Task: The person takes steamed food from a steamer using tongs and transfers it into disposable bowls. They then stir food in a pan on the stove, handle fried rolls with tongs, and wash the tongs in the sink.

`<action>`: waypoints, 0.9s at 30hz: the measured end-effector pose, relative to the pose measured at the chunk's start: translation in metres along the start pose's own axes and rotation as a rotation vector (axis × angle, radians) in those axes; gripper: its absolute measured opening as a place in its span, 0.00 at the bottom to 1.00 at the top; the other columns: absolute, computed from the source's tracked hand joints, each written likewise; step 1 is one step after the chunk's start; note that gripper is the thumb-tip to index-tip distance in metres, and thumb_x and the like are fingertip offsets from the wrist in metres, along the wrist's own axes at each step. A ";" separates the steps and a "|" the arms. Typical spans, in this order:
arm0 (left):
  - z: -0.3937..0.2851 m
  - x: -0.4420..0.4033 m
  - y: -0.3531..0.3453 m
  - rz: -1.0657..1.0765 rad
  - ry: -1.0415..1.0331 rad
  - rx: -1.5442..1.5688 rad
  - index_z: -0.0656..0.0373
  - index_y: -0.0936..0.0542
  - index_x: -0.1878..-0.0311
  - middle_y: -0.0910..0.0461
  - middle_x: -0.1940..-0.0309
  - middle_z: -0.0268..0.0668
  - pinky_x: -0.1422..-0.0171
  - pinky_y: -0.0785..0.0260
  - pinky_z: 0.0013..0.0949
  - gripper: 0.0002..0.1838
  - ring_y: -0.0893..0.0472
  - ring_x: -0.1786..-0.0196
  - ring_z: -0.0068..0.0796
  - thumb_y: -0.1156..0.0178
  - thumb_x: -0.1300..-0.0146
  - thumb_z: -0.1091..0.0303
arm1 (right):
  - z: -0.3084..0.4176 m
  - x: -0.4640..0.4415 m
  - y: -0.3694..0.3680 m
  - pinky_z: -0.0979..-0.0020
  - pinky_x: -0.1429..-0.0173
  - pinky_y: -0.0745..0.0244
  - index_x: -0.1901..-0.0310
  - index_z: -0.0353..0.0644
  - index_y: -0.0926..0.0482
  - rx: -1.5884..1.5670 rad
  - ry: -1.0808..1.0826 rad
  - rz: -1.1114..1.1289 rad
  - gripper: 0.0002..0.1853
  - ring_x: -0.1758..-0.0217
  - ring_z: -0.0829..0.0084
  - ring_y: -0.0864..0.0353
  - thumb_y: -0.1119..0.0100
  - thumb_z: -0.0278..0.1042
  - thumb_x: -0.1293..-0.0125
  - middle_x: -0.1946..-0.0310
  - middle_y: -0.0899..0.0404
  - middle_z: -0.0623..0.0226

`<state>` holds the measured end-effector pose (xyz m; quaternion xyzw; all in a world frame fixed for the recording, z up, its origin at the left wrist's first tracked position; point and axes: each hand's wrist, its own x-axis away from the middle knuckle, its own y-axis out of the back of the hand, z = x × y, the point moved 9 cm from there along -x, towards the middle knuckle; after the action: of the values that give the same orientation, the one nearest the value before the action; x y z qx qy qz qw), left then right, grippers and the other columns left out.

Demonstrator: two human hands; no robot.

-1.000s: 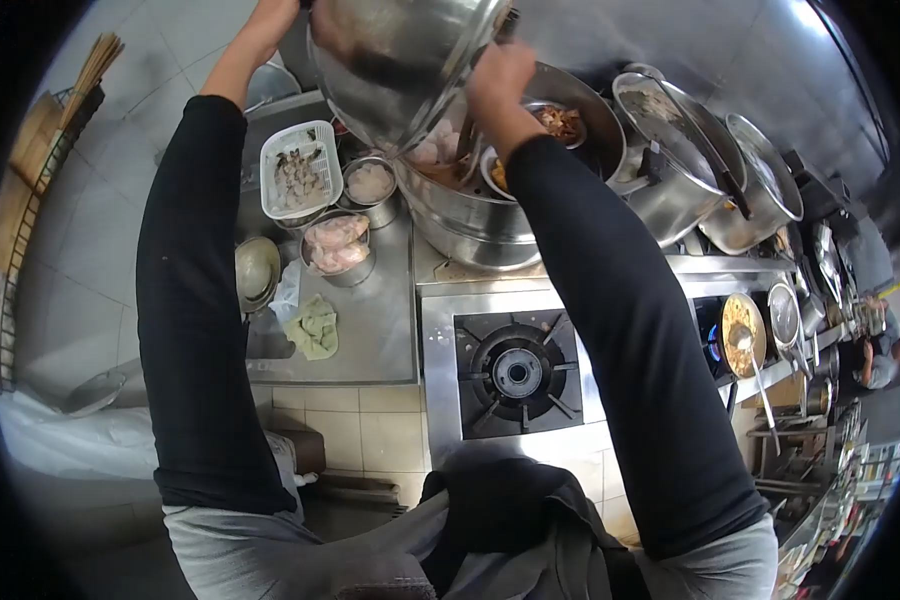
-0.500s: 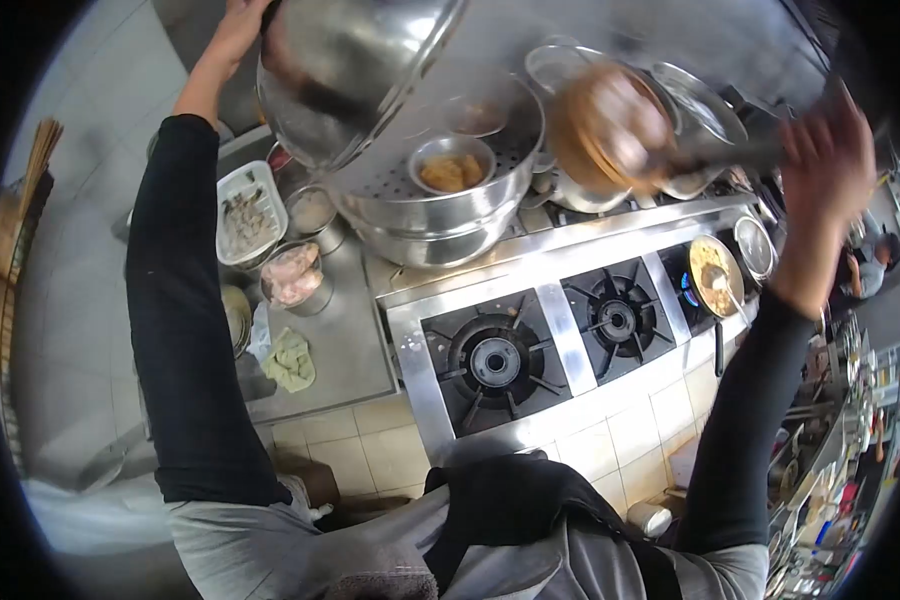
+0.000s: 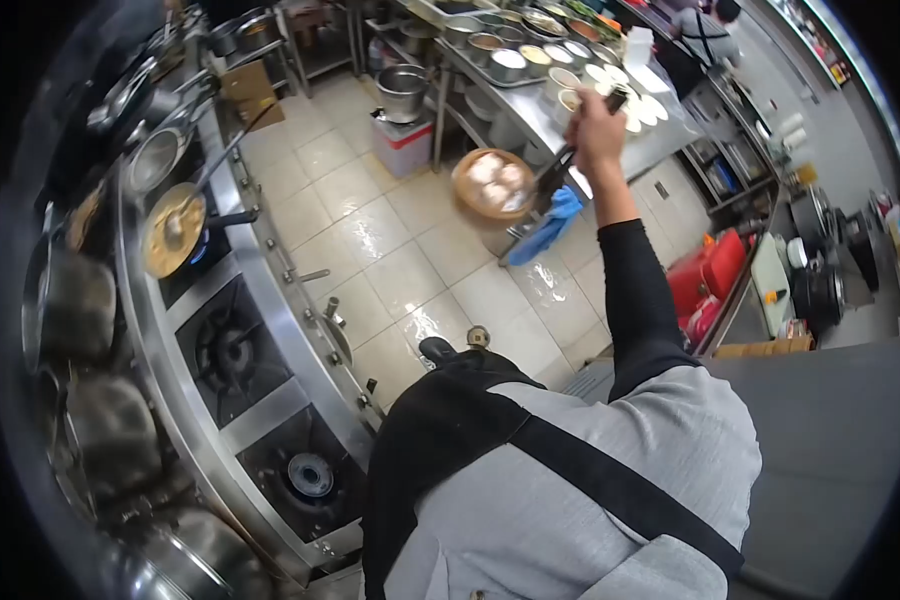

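Observation:
My right hand (image 3: 598,130) is closed around the handle of a dark tool (image 3: 554,174), up and to the right of the middle of the head view. At the tool's far end a round bamboo steamer basket (image 3: 463,192) hangs above the tiled floor, slightly blurred. Several pale, rounded food pieces (image 3: 494,178) lie in it. The basket appears beside the near corner of a steel table (image 3: 660,130) and a blue cloth (image 3: 542,232). My left hand is out of view.
Stove burners (image 3: 310,474) run along the left, with a pan of yellowish food (image 3: 156,246) over a blue flame. Large pots (image 3: 82,310) stand beyond. Metal containers (image 3: 507,66) fill the table's far part. Another person (image 3: 705,35) is behind it. A red bag (image 3: 708,275) is at right.
The view has swung from the steaming pot and stove to the steel table. My right hand has carried the basket away from the stove. My left hand and the large lid have left view.

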<state>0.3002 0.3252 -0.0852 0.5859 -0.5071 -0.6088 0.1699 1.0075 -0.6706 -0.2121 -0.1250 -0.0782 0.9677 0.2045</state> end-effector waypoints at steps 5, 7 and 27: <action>-0.047 0.012 -0.020 0.049 0.020 -0.073 0.61 0.24 0.35 0.27 0.35 0.48 0.26 0.39 0.39 0.28 0.29 0.31 0.43 0.48 0.27 0.49 | -0.026 -0.124 0.169 0.64 0.78 0.32 0.81 0.33 0.22 0.265 0.173 -0.444 0.17 0.84 0.73 0.26 0.36 0.35 0.38 0.85 0.24 0.65; -0.057 0.016 -0.021 0.058 0.022 -0.103 0.61 0.25 0.35 0.27 0.35 0.48 0.26 0.39 0.39 0.28 0.29 0.31 0.43 0.48 0.27 0.49 | -0.023 -0.157 0.204 0.61 0.71 0.28 0.80 0.30 0.22 0.393 0.336 -0.574 0.17 0.80 0.71 0.23 0.36 0.35 0.41 0.84 0.22 0.63; 0.143 0.084 0.130 0.024 0.119 -0.347 0.63 0.19 0.42 0.19 0.42 0.49 0.33 0.31 0.38 0.29 0.21 0.37 0.44 0.40 0.35 0.48 | 0.087 0.097 -0.233 0.66 0.47 0.30 0.71 0.46 0.32 -0.724 -0.176 1.052 0.21 0.67 0.73 0.31 0.42 0.53 0.28 0.73 0.35 0.73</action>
<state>0.1016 0.2625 -0.0532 0.5766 -0.3905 -0.6495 0.3054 0.9855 -0.4285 -0.1018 -0.1278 -0.3444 0.8578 -0.3595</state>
